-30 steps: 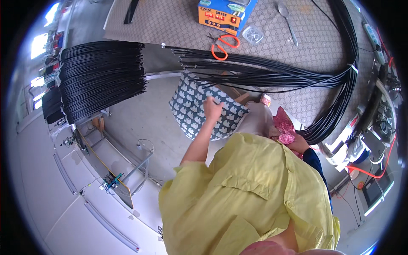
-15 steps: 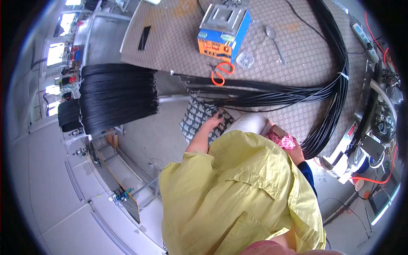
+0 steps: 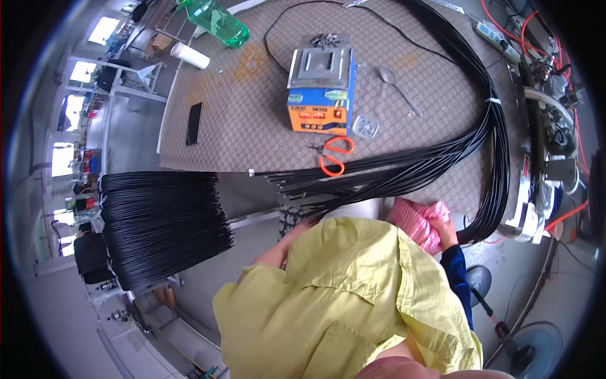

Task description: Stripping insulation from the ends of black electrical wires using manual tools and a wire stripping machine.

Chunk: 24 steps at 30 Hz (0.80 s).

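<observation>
My right hand (image 3: 445, 232), coming out of a dark blue sleeve, grips a crumpled pink-and-white cloth (image 3: 413, 218) at the table's near edge. Most of my left hand (image 3: 305, 225) is hidden behind my yellow-green jacket (image 3: 341, 278); it is beside a dark cloth with a pale pattern (image 3: 289, 218), and its fingers do not show. Just beyond both hands, a bundle of black cables (image 3: 404, 161) runs across the near side of the table and curves round on the right. A white band ties it there.
On the patterned tabletop (image 3: 246, 120) are a blue-orange box-shaped heater (image 3: 320, 95), orange-handled scissors (image 3: 334, 158), a spoon (image 3: 398, 88), a small clear dish (image 3: 365, 126), a black rectangular object (image 3: 194, 124) and a green bottle (image 3: 218, 24). A thick black cable bundle (image 3: 164, 221) lies at the left.
The view has shifted, so the table sits lower in it. The pink cloth shows larger and more spread out at my right hand. My left hand has become mostly hidden by the jacket.
</observation>
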### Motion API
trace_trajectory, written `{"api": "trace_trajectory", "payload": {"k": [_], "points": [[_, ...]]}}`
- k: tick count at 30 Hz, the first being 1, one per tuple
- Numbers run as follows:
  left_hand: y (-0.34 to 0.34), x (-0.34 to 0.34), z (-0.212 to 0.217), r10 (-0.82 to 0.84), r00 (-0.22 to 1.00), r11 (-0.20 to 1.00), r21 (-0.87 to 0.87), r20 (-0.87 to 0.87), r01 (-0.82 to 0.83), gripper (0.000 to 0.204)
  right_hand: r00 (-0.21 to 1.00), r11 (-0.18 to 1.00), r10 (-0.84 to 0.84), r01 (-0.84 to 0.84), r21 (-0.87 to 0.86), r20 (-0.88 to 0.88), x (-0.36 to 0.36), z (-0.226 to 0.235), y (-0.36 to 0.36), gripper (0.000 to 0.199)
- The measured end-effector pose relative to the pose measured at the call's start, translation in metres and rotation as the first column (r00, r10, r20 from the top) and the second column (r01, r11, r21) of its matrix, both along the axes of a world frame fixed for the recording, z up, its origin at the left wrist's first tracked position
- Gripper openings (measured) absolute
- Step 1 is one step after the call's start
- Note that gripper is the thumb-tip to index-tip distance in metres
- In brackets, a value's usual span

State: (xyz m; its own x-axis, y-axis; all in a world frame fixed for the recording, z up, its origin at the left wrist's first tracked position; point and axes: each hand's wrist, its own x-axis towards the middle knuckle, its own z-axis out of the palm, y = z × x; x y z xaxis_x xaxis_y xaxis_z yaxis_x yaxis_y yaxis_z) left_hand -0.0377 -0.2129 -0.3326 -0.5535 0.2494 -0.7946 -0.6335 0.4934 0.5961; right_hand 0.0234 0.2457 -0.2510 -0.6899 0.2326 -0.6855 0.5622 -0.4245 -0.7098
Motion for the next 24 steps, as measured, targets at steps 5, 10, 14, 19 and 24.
{"api": "trace_trajectory", "payload": {"k": [5, 10, 14, 19, 24], "points": [[-0.002, 0.001, 0.079, -0.211, 0.950, 0.938, -0.323, -0.229, 0.130, 0.041, 0.985, 0.991, -0.132, 0.134, 0.004, -0.112, 0.002, 0.036, -0.026, 0.028], [-0.048, 0.013, 0.058, -0.407, 0.895, 0.849, -0.437, -0.183, 0.297, 0.050, 0.969, 0.976, -0.199, 0.209, 0.060, -0.148, 0.014, 0.046, -0.041, 0.025], [-0.057, 0.005, -0.002, -0.543, 0.815, 0.789, -0.454, -0.200, 0.414, 0.044, 0.924, 0.917, -0.357, 0.319, -0.238, -0.136, 0.019, 0.047, -0.035, 0.025], [-0.031, -0.017, 0.000, -0.574, 0.808, 0.771, -0.421, -0.133, 0.478, 0.044, 0.864, 0.835, -0.481, 0.399, -0.379, -0.149, 0.023, 0.043, -0.027, 0.022], [-0.037, -0.007, -0.033, -0.578, 0.816, 0.744, -0.416, -0.007, 0.524, 0.045, 0.896, 0.877, -0.416, 0.351, -0.327, -0.154, 0.009, 0.057, -0.033, 0.022]]}}
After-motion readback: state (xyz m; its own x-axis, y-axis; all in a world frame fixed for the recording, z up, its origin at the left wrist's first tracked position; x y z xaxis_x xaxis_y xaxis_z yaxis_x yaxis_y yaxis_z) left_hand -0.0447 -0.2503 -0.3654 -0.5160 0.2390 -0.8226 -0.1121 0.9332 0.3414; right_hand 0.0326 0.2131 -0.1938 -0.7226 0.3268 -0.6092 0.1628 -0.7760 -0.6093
